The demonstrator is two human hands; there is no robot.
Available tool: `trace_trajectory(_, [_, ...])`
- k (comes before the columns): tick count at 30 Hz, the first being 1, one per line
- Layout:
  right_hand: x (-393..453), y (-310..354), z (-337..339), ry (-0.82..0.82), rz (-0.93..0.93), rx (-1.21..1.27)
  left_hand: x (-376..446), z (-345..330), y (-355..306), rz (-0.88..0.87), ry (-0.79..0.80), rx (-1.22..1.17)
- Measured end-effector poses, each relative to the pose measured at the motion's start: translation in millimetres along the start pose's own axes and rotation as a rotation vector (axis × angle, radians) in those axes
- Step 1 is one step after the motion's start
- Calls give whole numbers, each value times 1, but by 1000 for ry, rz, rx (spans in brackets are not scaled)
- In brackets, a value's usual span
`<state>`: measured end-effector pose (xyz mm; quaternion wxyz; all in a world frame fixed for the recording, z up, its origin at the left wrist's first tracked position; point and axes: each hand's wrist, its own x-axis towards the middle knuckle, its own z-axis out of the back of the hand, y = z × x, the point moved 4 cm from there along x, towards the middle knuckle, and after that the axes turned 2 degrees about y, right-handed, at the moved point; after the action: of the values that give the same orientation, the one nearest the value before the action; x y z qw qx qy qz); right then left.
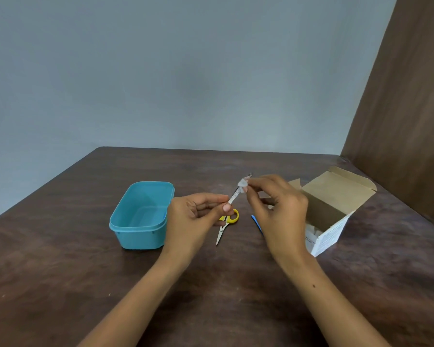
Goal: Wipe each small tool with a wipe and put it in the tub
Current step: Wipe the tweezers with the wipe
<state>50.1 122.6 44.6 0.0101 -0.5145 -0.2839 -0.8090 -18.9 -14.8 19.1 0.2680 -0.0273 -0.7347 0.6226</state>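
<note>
My left hand point(198, 216) pinches the near end of a thin metal nail file point(234, 196), which slants up and away to the right above the table. Around the file's upper part, my right hand point(273, 204) pinches a small white wipe point(243, 183). The teal plastic tub point(140, 216) stands open to the left of my left hand, and nothing shows inside it. Small scissors with yellow handles point(226, 225) lie on the table under my hands, partly hidden. A blue tool point(256, 223) lies beside my right hand, mostly hidden.
An open cardboard box point(333, 211) with white printed sides stands at the right, close behind my right hand. The brown wooden table point(85, 284) meets a grey wall at the back and a brown panel point(411, 121) on the right.
</note>
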Motion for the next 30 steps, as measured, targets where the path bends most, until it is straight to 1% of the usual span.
trace_trajectory(4, [-4, -3, -9, 82, 37, -71, 0, -1, 0, -19, -21, 41])
trace_trajectory(7, [-10, 2, -19, 181, 64, -87, 1, 3, 1, -35, -55, 74])
trace_trajectory(9, [-12, 6, -23, 219, 96, -89, 1, 5, 0, -53, -63, 93])
trace_trajectory(11, [-10, 5, -21, 202, 90, -74, 1, 5, 0, -64, -58, 110])
trace_trajectory(14, [-2, -6, -11, 108, 9, -50, 0, 1, 1, -74, -41, 142])
trace_trajectory(16, [0, -12, -8, 77, -22, -65, -1, -1, 1, -102, -18, 191])
trace_trajectory(18, [-1, -13, -9, 86, -29, -67, -2, -2, 1, -120, -9, 226])
trace_trajectory(20, [-5, -9, -14, 129, -2, -60, -2, -1, 1, -125, -20, 233])
trace_trajectory(22, [-10, -2, -21, 195, 38, -43, 0, 2, -1, -126, -34, 208])
trace_trajectory(24, [-12, 3, -25, 225, 78, -27, 2, 5, -2, -119, -41, 164])
trace_trajectory(30, [-5, -10, -17, 157, 57, -74, 3, 2, 1, -48, 22, 112])
